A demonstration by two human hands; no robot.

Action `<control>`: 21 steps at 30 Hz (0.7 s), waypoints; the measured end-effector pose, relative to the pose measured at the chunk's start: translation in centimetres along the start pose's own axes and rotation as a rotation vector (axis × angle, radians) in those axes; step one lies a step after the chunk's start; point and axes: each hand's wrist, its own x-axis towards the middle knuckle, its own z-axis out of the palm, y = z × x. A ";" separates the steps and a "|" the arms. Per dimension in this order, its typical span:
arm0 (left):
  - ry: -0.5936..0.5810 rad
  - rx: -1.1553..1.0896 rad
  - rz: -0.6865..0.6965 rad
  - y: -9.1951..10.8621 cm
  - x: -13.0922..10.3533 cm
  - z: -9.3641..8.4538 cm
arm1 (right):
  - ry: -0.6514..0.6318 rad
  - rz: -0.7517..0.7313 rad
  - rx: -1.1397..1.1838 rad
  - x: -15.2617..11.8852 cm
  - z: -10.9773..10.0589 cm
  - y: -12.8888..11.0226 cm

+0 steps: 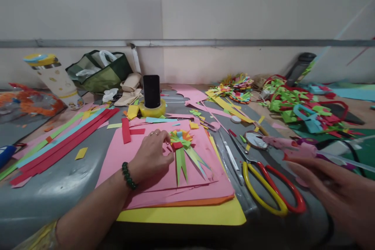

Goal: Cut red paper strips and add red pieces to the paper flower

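Observation:
A paper flower [182,139] with yellow, orange, red and blue pieces and green strip tails rests on a stack of pink paper sheets [117,168]. My left hand [154,150], with a green bead bracelet on its wrist, pinches the flower's left edge. My right hand [331,187] is slightly blurred at the handle of a pink glue gun [295,146], its visible fingers stretched out. The gun's nozzle lies over a round white lid [256,140]. Between my hands lie scissors [265,187] with yellow and red handles, and a white craft knife [231,157].
Coloured paper strips [67,140] lie on the left. Behind the stack, a phone [151,91] stands in a yellow tape roll [152,109]. A tumbler [55,80] and a green bag [99,72] stand by the wall. Green and red paper pieces [281,95] are heaped at right.

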 end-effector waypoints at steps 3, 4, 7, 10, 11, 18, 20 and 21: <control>-0.057 -0.034 -0.031 0.0 0.0 0.2 | -0.175 -0.382 0.174 1.9 -0.3 -8.4; -0.071 -0.045 -0.037 -0.1 -0.1 0.2 | -0.256 -0.515 0.218 2.7 0.1 -10.9; -0.066 -0.074 -0.053 -0.3 -0.2 0.5 | -0.377 -0.780 0.209 4.5 2.3 -16.3; -0.051 -0.098 -0.061 -0.6 -0.2 0.8 | -0.432 -0.855 0.107 5.4 4.3 -18.6; -0.055 -0.098 -0.054 -0.7 -0.2 0.8 | -0.447 -0.852 0.088 5.6 4.8 -18.9; -0.165 -0.011 -0.002 -1.1 0.5 0.6 | -0.510 -0.851 0.117 6.4 7.2 -18.9; -0.193 0.025 0.000 -1.1 0.6 0.5 | -0.495 -0.865 0.121 6.4 7.6 -18.8; -0.204 0.043 0.001 -1.1 0.7 0.5 | -0.484 -0.867 0.119 6.4 7.7 -18.8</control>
